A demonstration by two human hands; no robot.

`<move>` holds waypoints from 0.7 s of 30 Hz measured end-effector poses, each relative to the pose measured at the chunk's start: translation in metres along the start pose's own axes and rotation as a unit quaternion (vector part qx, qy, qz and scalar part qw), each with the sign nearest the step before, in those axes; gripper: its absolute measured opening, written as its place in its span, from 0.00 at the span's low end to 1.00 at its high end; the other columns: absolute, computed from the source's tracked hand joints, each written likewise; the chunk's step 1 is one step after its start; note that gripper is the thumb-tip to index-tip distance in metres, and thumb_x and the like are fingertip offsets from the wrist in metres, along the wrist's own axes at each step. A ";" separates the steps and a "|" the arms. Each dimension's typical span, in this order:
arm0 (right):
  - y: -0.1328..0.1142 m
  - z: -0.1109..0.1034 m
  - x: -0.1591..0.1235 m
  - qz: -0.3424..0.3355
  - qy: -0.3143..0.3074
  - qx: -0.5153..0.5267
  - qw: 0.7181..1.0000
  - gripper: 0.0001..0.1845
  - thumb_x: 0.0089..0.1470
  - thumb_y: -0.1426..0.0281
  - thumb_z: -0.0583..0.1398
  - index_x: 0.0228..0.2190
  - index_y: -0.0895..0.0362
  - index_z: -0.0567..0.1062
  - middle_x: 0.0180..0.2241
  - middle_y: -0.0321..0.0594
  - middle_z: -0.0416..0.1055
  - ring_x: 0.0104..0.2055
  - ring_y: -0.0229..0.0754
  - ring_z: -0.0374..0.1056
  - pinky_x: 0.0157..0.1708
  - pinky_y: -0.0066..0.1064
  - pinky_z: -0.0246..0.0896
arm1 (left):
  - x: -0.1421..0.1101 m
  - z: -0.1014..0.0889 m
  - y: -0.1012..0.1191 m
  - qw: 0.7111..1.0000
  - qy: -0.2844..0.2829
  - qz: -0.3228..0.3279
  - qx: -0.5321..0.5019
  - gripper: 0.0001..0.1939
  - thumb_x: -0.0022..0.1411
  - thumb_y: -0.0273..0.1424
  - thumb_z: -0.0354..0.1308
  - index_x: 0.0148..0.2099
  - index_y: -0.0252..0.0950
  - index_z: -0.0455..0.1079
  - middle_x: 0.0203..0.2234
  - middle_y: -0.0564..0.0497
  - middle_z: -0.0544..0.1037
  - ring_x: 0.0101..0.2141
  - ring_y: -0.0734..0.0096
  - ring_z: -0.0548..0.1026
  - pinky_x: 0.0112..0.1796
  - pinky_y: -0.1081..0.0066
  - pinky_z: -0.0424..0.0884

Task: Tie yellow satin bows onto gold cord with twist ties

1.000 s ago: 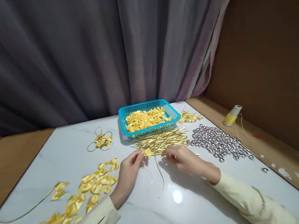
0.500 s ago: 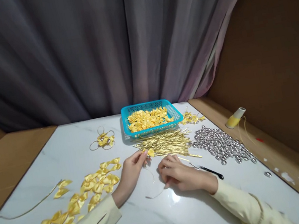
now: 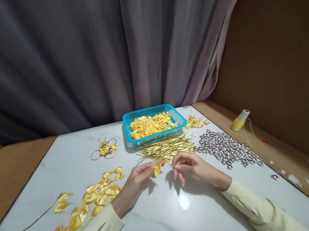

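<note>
A small yellow ribbon bow (image 3: 157, 169) is pinched between the thumb and fingers of my left hand (image 3: 137, 180), just above the white table. To its right, my right hand (image 3: 189, 166) has thumb and index finger pressed together, with the other fingers curled below. Whatever lies in that pinch is too small to make out. A narrow gap separates the two hands. Right behind them lies a pile of gold cord pieces (image 3: 164, 148). Loose yellow bows (image 3: 99, 193) are spread to the left of my left forearm.
A blue basket (image 3: 158, 134) full of yellow bows stands at the back. Silver beads (image 3: 226, 148) are heaped on the right. Looped cord pieces with bows (image 3: 107, 149) lie back left. A thread cone (image 3: 239, 121) and paper scraps rest on the cardboard at right.
My right hand went down toward me with a thin cord, then came back up beside the bow. A black-handled tool seen half a second ago is now out of sight. My left hand keeps the bow.
</note>
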State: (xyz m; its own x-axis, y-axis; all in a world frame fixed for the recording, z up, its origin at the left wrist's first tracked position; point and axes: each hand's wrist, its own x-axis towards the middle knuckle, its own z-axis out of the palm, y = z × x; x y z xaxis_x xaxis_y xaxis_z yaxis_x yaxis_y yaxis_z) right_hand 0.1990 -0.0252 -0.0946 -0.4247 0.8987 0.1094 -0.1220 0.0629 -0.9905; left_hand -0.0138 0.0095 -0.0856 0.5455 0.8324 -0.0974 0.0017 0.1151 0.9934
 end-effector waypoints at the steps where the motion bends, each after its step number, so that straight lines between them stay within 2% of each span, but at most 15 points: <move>1: 0.004 0.002 0.001 0.005 -0.001 0.004 1.000 0.11 0.55 0.63 0.56 0.33 0.59 0.67 0.26 0.37 0.70 0.19 0.33 0.67 0.22 0.27 0.59 | -0.001 0.002 0.000 1.000 -0.020 -0.008 -0.010 0.13 0.58 0.37 0.55 0.36 0.33 0.74 0.37 0.44 0.75 0.39 0.63 0.71 0.41 0.68 0.65; 3: 0.010 0.007 0.003 0.017 -0.008 0.013 1.000 0.12 0.55 0.62 0.56 0.32 0.60 0.69 0.25 0.38 0.70 0.20 0.34 0.68 0.22 0.27 0.61 | -0.002 0.007 -0.001 0.998 -0.045 -0.021 -0.024 0.12 0.57 0.37 0.56 0.33 0.32 0.74 0.36 0.44 0.75 0.37 0.63 0.71 0.42 0.67 0.65; 5: 0.013 0.011 0.002 0.029 -0.018 0.024 0.999 0.14 0.54 0.62 0.57 0.32 0.62 0.71 0.27 0.41 0.72 0.22 0.35 0.69 0.24 0.28 0.63 | 0.000 0.009 -0.005 0.998 -0.048 -0.032 -0.033 0.13 0.58 0.37 0.55 0.30 0.31 0.73 0.32 0.45 0.75 0.34 0.65 0.71 0.40 0.68 0.65; 9: 0.009 0.011 -0.003 0.050 -0.076 0.052 0.994 0.18 0.55 0.61 0.56 0.40 0.63 0.72 0.36 0.48 0.73 0.31 0.38 0.72 0.33 0.34 0.66 | 0.004 0.008 -0.014 0.998 -0.013 -0.047 -0.036 0.13 0.58 0.37 0.56 0.30 0.31 0.71 0.27 0.49 0.73 0.29 0.69 0.69 0.33 0.71 0.65; 12: 0.006 0.007 -0.007 0.065 -0.122 0.063 0.988 0.20 0.53 0.63 0.58 0.44 0.61 0.71 0.40 0.49 0.72 0.36 0.40 0.71 0.39 0.37 0.65 | 0.005 0.008 -0.016 0.998 0.004 -0.052 -0.026 0.14 0.57 0.38 0.56 0.30 0.31 0.70 0.26 0.49 0.72 0.28 0.70 0.68 0.31 0.72 0.63; 14: 0.007 0.004 -0.007 0.072 -0.095 0.038 0.992 0.18 0.49 0.64 0.62 0.40 0.61 0.74 0.35 0.46 0.74 0.32 0.39 0.71 0.36 0.36 0.66 | 0.004 0.009 -0.015 0.999 0.013 -0.049 -0.013 0.14 0.57 0.39 0.56 0.30 0.31 0.70 0.26 0.49 0.72 0.28 0.70 0.68 0.30 0.72 0.63; 17: 0.009 0.001 -0.004 0.061 -0.014 -0.006 0.998 0.12 0.47 0.63 0.63 0.28 0.62 0.77 0.26 0.41 0.72 0.23 0.34 0.66 0.24 0.27 0.62 | 0.003 0.010 -0.014 0.999 0.029 -0.034 0.019 0.15 0.56 0.39 0.55 0.29 0.31 0.70 0.25 0.50 0.72 0.27 0.70 0.67 0.29 0.73 0.62; 21: 0.008 -0.002 -0.002 0.028 0.050 0.007 0.998 0.11 0.47 0.63 0.63 0.24 0.59 0.77 0.40 0.43 0.69 0.30 0.33 0.63 0.22 0.22 0.57 | 0.002 0.012 -0.014 0.995 0.041 -0.003 0.089 0.17 0.57 0.40 0.54 0.26 0.31 0.68 0.22 0.51 0.69 0.26 0.71 0.66 0.27 0.74 0.61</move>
State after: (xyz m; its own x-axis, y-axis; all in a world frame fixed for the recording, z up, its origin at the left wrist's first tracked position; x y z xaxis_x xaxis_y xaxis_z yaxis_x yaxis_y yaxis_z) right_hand 0.2004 -0.0257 -0.1033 -0.3390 0.9397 0.0442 -0.1130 0.0059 -0.9936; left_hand -0.0028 0.0037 -0.0987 0.4740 0.8747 -0.1010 0.1578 0.0284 0.9871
